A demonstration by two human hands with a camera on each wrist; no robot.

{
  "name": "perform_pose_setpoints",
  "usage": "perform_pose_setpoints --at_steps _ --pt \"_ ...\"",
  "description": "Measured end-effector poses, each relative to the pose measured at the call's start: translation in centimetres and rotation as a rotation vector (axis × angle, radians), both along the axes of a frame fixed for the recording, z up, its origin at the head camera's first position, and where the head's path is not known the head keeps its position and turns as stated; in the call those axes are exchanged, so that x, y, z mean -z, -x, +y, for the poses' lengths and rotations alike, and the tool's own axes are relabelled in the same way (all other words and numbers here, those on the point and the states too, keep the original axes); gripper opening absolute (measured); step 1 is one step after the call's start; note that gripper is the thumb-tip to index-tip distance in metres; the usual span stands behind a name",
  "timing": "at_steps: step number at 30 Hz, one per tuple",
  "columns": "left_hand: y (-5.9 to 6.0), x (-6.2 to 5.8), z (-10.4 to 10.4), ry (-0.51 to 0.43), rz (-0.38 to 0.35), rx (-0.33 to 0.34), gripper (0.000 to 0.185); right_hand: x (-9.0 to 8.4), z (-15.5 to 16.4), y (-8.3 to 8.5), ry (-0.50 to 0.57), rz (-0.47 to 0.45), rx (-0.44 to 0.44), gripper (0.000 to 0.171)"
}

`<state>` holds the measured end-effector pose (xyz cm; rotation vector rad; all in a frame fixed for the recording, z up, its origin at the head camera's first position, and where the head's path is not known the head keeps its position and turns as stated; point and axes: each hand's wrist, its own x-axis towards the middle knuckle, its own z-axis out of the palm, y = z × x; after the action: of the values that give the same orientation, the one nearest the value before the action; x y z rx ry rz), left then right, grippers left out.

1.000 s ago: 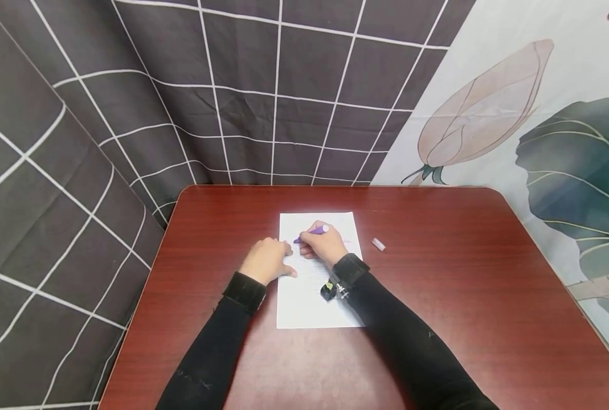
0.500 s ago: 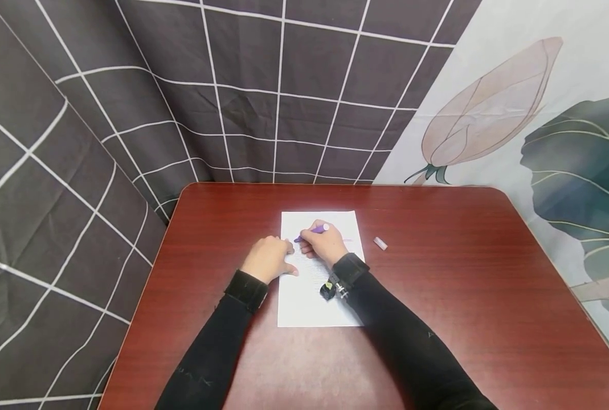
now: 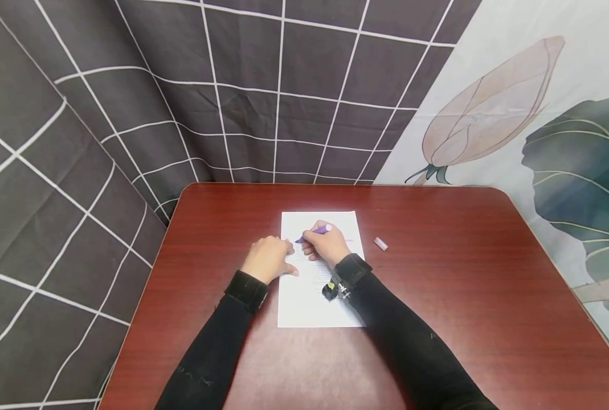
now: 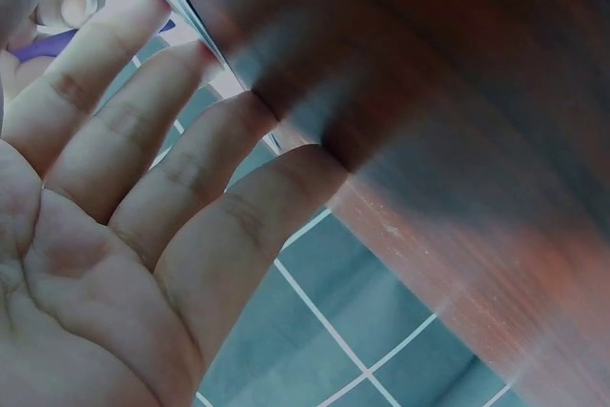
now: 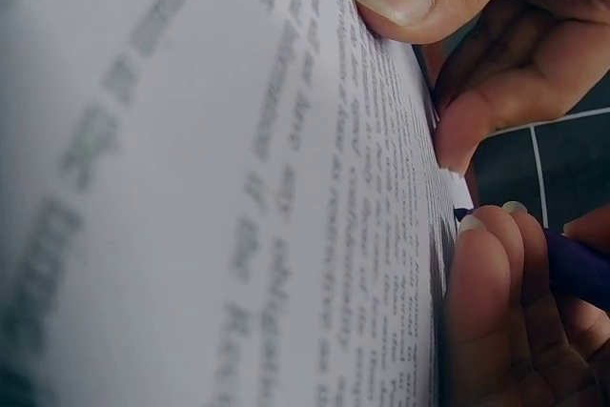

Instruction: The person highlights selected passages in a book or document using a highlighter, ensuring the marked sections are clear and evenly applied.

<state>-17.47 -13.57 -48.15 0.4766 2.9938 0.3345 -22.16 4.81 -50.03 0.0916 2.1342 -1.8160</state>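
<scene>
A purple marker (image 3: 322, 229) is pinched between the thumb and fingers of my right hand (image 3: 330, 245). Its tip points left and down at a printed sheet of paper (image 3: 304, 310), near the upper text lines; in the right wrist view the tip of the marker (image 5: 577, 264) is at the page, partly hidden by fingertips. My left hand (image 3: 267, 259) rests at the sheet's left edge, thumb on the paper. The left wrist view has its fingers (image 4: 229, 188) fairly straight, fingertips on the table and paper edge. A faint coloured line shows right of my right hand.
A small pale cap (image 3: 380, 244) lies on the reddish-brown table (image 3: 463, 273), right of the paper. Dark grid curtain (image 3: 314, 68) hangs behind and to the left. A leaf-patterned white cloth (image 3: 489, 114) hangs at the right.
My right hand and the marker have shifted very slightly to the right over the page. The left hand stays in place on the paper's edge. The head view has tilted a little.
</scene>
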Motion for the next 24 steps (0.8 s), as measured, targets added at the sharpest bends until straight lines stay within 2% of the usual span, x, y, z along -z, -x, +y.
perform_pose_setpoints --at_steps 10,13,19,20,23,24 --pt "-0.1 0.0 0.1 -0.011 0.004 0.008 0.057 0.1 0.6 0.1 -0.019 -0.008 0.012 0.012" --pt "0.1 0.4 0.0 -0.024 0.011 0.014 0.057 0.0 0.7 0.2 -0.026 -0.009 0.014 0.011" --pt "1.7 4.4 -0.8 -0.022 0.069 0.041 0.06 0.1 1.1 0.2 -0.041 -0.015 0.022 0.01" --pt "1.8 4.5 -0.8 -0.022 0.065 0.04 0.06 0.1 1.2 0.2 -0.044 -0.017 0.022 0.01" --pt "1.4 3.5 -0.6 -0.027 0.036 0.031 0.06 0.0 1.4 0.2 -0.051 -0.017 0.017 0.01" --pt "1.4 3.5 -0.6 -0.026 0.039 0.029 0.06 0.0 1.4 0.2 -0.051 -0.018 0.015 0.01"
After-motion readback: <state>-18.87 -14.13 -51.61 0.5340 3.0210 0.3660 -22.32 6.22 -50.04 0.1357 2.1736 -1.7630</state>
